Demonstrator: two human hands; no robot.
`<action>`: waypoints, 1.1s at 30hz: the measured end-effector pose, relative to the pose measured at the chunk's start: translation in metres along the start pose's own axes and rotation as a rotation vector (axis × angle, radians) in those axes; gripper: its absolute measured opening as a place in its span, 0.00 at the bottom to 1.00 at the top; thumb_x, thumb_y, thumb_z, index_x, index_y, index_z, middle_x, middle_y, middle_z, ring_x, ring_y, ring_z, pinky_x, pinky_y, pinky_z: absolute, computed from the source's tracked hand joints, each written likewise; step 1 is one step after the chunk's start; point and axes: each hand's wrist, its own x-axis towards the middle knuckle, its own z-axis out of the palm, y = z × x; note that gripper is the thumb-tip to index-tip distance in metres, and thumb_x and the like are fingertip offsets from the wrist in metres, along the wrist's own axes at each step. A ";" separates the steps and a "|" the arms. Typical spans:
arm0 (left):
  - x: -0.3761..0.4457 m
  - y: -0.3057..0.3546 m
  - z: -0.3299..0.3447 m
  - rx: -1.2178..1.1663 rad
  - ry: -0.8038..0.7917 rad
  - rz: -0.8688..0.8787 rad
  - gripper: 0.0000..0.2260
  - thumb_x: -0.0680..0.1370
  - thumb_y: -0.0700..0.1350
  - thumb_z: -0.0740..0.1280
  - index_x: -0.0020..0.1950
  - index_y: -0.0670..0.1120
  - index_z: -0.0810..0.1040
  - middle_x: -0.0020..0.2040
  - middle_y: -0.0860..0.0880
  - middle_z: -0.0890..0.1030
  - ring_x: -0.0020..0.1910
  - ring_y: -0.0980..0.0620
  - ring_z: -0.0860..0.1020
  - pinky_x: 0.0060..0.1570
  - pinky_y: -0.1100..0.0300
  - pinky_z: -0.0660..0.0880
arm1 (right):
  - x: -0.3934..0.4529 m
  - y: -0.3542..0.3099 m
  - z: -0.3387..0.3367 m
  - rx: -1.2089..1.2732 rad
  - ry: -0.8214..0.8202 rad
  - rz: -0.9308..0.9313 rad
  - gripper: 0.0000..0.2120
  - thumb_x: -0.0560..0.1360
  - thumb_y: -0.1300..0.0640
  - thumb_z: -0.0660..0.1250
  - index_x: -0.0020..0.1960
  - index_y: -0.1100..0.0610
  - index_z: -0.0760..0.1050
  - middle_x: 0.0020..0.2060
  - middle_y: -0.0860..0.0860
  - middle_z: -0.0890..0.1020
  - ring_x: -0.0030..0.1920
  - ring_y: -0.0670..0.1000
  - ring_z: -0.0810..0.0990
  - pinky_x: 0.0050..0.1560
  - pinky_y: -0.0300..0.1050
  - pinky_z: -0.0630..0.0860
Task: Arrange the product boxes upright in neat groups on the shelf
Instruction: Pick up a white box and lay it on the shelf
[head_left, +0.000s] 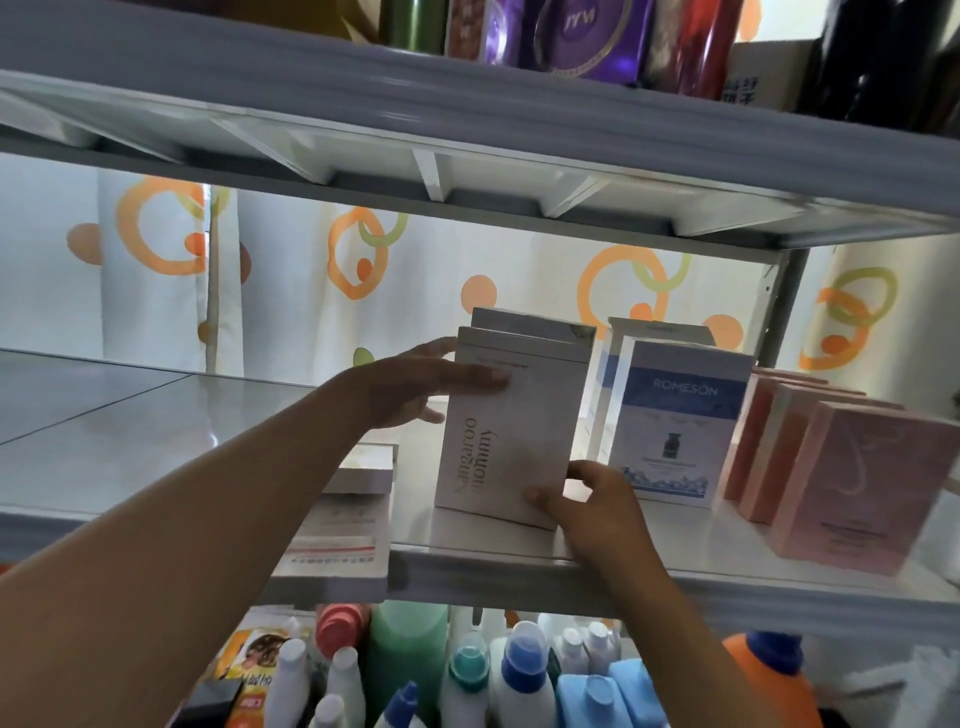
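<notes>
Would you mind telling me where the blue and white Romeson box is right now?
In the head view, the Romeson box stands upright on the middle shelf, right of centre, between the white box both hands hold and the pink boxes.

— What's each hand doing?
— The left hand grips the upright white box near its top left edge; the right hand holds its lower right corner.
— Neighbours?
— Blue Romeson box, then pink boxes, all on the shelf.
</notes>
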 end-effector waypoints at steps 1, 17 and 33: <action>0.001 -0.001 0.001 0.039 -0.015 0.011 0.21 0.72 0.53 0.74 0.63 0.60 0.74 0.58 0.55 0.82 0.61 0.50 0.78 0.65 0.35 0.67 | 0.002 0.000 0.000 0.005 -0.019 0.009 0.20 0.75 0.52 0.72 0.65 0.54 0.75 0.55 0.44 0.76 0.46 0.39 0.72 0.46 0.26 0.66; 0.020 -0.030 0.005 0.113 0.107 0.031 0.35 0.66 0.49 0.80 0.68 0.54 0.66 0.59 0.52 0.78 0.56 0.50 0.78 0.53 0.50 0.80 | 0.028 0.011 0.007 0.232 -0.034 0.053 0.26 0.71 0.56 0.75 0.64 0.50 0.67 0.53 0.47 0.79 0.48 0.43 0.79 0.43 0.32 0.76; 0.014 -0.033 0.034 0.120 0.393 0.266 0.40 0.65 0.53 0.80 0.70 0.52 0.61 0.56 0.58 0.77 0.52 0.58 0.79 0.44 0.64 0.80 | 0.026 0.015 0.007 0.213 0.003 0.031 0.25 0.70 0.54 0.77 0.62 0.51 0.70 0.53 0.47 0.80 0.50 0.45 0.79 0.41 0.34 0.75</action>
